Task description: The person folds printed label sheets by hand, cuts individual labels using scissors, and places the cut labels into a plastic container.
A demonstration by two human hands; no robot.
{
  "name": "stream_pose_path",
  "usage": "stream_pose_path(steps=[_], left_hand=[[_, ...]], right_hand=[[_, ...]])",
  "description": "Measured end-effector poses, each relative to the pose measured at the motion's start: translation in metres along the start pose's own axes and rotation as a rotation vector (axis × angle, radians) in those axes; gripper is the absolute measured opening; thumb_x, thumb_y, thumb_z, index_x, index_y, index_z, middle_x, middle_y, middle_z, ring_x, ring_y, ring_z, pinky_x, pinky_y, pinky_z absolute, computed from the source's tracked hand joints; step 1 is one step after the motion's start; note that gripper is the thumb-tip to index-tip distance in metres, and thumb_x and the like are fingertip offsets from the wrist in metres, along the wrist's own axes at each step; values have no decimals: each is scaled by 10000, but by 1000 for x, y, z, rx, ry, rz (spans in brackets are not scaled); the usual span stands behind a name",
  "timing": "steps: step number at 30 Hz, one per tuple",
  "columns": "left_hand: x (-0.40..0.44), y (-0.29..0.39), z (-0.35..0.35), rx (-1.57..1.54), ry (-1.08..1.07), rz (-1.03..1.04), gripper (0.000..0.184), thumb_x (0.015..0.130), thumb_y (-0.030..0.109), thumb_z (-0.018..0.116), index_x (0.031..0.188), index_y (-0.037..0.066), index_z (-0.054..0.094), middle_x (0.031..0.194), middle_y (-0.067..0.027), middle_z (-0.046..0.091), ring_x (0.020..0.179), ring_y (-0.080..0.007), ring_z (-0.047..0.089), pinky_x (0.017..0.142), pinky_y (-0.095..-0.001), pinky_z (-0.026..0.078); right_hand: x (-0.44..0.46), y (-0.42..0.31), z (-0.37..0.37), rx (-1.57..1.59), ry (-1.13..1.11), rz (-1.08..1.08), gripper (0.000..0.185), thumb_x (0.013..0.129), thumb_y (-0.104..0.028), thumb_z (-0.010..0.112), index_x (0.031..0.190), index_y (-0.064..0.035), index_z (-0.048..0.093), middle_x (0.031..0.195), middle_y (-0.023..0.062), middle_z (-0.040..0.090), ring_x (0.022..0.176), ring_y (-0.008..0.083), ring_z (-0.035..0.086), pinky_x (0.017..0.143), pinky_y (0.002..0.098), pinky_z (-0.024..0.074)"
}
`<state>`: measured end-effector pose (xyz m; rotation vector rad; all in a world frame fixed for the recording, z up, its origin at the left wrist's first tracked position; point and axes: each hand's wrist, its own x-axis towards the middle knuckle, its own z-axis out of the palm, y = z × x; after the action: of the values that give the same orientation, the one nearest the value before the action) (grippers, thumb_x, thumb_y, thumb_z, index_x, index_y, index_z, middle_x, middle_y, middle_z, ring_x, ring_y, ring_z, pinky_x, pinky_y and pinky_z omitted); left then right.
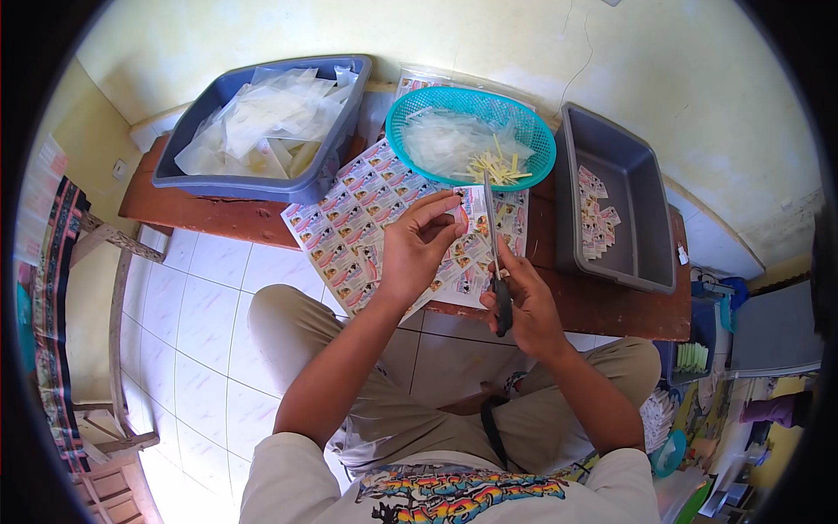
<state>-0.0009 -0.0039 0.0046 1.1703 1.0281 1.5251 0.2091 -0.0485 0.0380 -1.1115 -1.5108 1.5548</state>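
Pinching the printed label (472, 210) between thumb and fingertips, the left hand (426, 237) holds it above the printed sheets (345, 205), near the teal basket (549, 159) on the surface (611, 307). The right hand (529, 306) is closed around the handles of the scissors (504, 312), blades beside the label. Assessment: label appears light, thin and flexible, liable to crease or tear; best grip is flat at one edge, clear of the blades. Scissors look rigid; handles are the sound hold.
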Motion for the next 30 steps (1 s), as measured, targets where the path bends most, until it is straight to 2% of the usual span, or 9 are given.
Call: stream_pose_path(steps=[1, 8, 10, 11, 13, 14, 16, 22, 30], left_hand=[[0, 0, 0, -2, 2, -1, 384, 928, -55, 769, 1308, -30, 717, 1408, -129, 647, 1035, -140, 704, 932, -283, 614], [0, -2, -1, -37, 10, -5, 397, 926, -66, 765, 1317, -29, 712, 1423, -124, 637, 1039, -139, 699, 925, -273, 612], [0, -4, -2, -67, 17, -7, 401, 924, -73, 763, 1319, -31, 709, 1425, -122, 634, 1039, -137, 698, 920, -268, 612], [0, -5, -3, -64, 14, -10, 401, 924, -73, 763, 1319, -31, 709, 1425, -122, 634, 1039, -137, 698, 920, -268, 612], [1, -6, -4, -60, 16, 9, 398, 927, -74, 761, 1319, -35, 705, 1426, -125, 631, 1043, -135, 698, 914, -267, 613], [1, -6, -4, -58, 12, 7, 398, 927, -74, 761, 1319, -35, 705, 1426, -125, 631, 1043, -135, 698, 914, -267, 613], [1, -5, -3, -94, 20, -20, 396, 930, -74, 759, 1320, -38, 701, 1433, -129, 625, 1048, -135, 699, 909, -268, 614], [7, -12, 0, -83, 7, -10, 388, 938, -67, 756, 1321, -38, 699, 1438, -126, 628, 1056, -131, 695, 906, -268, 607], [11, -19, 3, -80, -6, -55, 381, 966, -74, 698, 1345, -33, 683, 1447, -133, 635, 1099, -132, 680, 968, -283, 576]], right_hand=[[0, -2, 0, -13, -10, 9, 844, 969, -6, 744, 1684, -79, 302, 1267, 59, 460, 939, 109, 590, 612, 259, 580], [2, 4, -8, -11, 6, -19, 843, 956, -13, 765, 1675, -81, 331, 1259, 44, 465, 936, 108, 609, 611, 247, 573], [3, 8, -15, -270, 26, -16, 837, 921, -186, 850, 1637, -87, 429, 1251, 119, 562, 915, 133, 632, 750, 308, 572], [4, 7, -18, -266, 28, -15, 837, 921, -186, 850, 1637, -87, 429, 1251, 119, 562, 915, 133, 632, 750, 308, 572], [5, 5, -21, -546, 4, -5, 848, 884, -260, 880, 1609, -79, 479, 1233, 154, 580, 957, 203, 641, 866, 358, 559], [5, 7, -23, -542, 7, -3, 848, 884, -260, 880, 1609, -79, 479, 1233, 154, 580, 957, 203, 641, 866, 358, 559], [7, 16, -27, -741, 7, -70, 830, 854, -207, 877, 1584, -65, 507, 1261, 190, 578, 962, 286, 659, 903, 404, 555], [17, 36, -36, -981, 0, -52, 797, 816, -86, 807, 1558, -97, 518, 1335, 179, 556, 1067, 394, 684, 944, 480, 583], [36, 48, -32, -1216, 30, -38, 746, 810, -71, 782, 1518, -165, 566, 1335, 131, 579, 1156, 350, 671, 905, 475, 610]])
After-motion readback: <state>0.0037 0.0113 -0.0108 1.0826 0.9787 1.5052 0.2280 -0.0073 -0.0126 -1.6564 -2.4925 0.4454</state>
